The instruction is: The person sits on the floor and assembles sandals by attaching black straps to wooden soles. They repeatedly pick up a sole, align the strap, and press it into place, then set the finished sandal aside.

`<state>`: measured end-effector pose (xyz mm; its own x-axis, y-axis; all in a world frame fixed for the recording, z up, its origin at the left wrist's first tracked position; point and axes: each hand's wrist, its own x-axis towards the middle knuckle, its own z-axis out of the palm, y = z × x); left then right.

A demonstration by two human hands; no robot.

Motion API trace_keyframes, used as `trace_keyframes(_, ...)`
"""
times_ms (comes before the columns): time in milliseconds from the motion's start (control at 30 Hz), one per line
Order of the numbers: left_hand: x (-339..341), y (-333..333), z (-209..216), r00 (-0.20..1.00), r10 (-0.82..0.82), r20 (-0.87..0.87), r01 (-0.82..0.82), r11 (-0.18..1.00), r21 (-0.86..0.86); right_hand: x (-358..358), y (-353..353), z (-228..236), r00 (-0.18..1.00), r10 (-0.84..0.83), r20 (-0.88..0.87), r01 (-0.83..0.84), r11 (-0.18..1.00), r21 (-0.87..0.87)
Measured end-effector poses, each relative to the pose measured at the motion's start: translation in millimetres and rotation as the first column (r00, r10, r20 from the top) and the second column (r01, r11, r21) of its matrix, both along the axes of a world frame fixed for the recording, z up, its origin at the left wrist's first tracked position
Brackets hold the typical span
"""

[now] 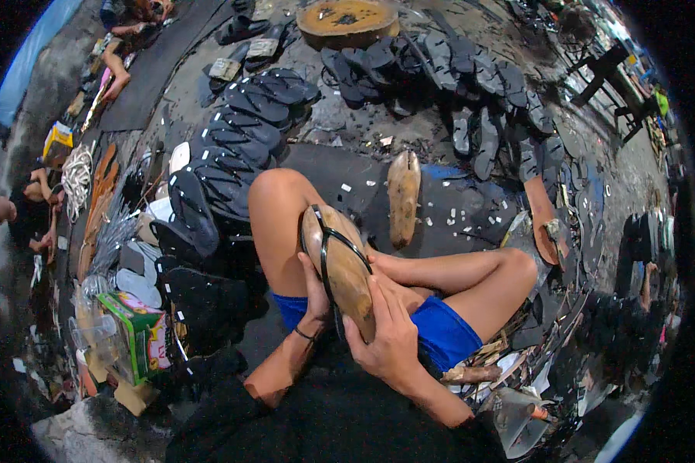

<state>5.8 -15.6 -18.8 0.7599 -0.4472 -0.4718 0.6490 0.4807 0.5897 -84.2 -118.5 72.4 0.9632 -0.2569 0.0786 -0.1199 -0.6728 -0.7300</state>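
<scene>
Over my lap I hold a wooden foot-shaped last (354, 289) fitted with a black thong sandal (323, 258). The sandal's Y-shaped strap lies over the wood and a dark sole edge shows along its left side. My left hand (314, 292) is closed round the left side, its fingers partly hidden behind it. My right hand (386, 332) grips the heel end from the right, thumb and fingers wrapped on the wood. A second wooden last (403, 199) lies beyond my legs on a dark rubber sheet (328, 174) scattered with small white bits.
Rows of black sandals (243, 131) curve along the left, with more dark soles (440, 62) at far right. A round wooden block (347, 21) stands at the back. A green box (137, 337) and a white cord bundle (77, 174) are left. Other people sit at far left.
</scene>
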Motion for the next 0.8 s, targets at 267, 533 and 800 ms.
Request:
trace_keyframes(267, 18, -1, -4, 0.993, 0.114, 0.035, -0.117, 0.986, 0.117, 28, 15, -19, 0.986, -0.08, 0.149, 0.093, 0.992, -0.082)
trace_keyframes(533, 35, -20, 33, 0.972, -0.184, 0.145, 0.176, 0.982, 0.069, 24, -21, 8, 0.947, -0.186, 0.264, 0.234, 0.958, -0.166)
trace_keyframes(800, 6, -7, 58, 0.86, -0.459, 0.221, 0.448, 0.888, 0.101, 26, -58, 20, 0.933, -0.152, 0.327, 0.112, 0.984, 0.137)
